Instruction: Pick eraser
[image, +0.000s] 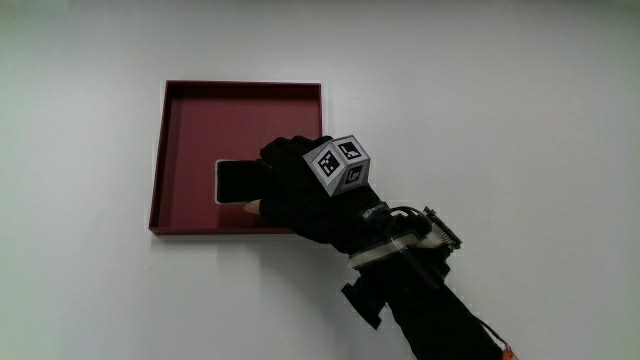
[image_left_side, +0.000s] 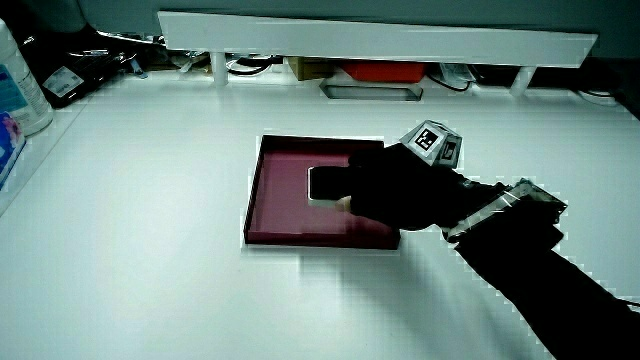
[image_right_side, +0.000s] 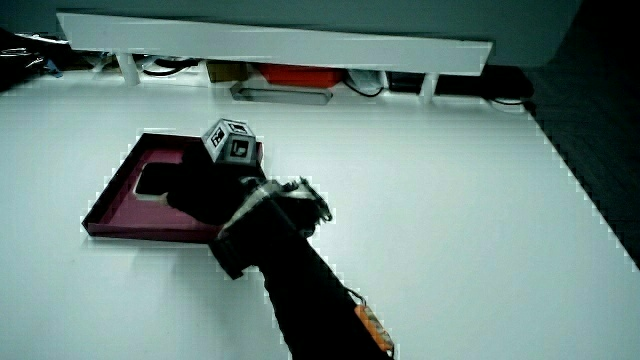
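Note:
A black eraser (image: 235, 182) lies flat in a dark red square tray (image: 200, 110) on the white table. The gloved hand (image: 290, 185) reaches into the tray from the corner nearest the person, with the patterned cube (image: 338, 165) on its back. Its fingers curl over one end of the eraser and the thumb presses the eraser's nearer edge. That end of the eraser is hidden under the glove. Both side views show the same: eraser (image_left_side: 325, 182) (image_right_side: 155, 180) in the tray (image_left_side: 275, 190) (image_right_side: 125, 195) with the hand (image_left_side: 390, 190) (image_right_side: 205, 195) closed on it.
A low white partition (image_left_side: 380, 35) runs along the table's edge farthest from the person, with a red object (image_left_side: 375, 72) and cables under it. A white bottle (image_left_side: 15, 90) stands at the table's edge in a side view.

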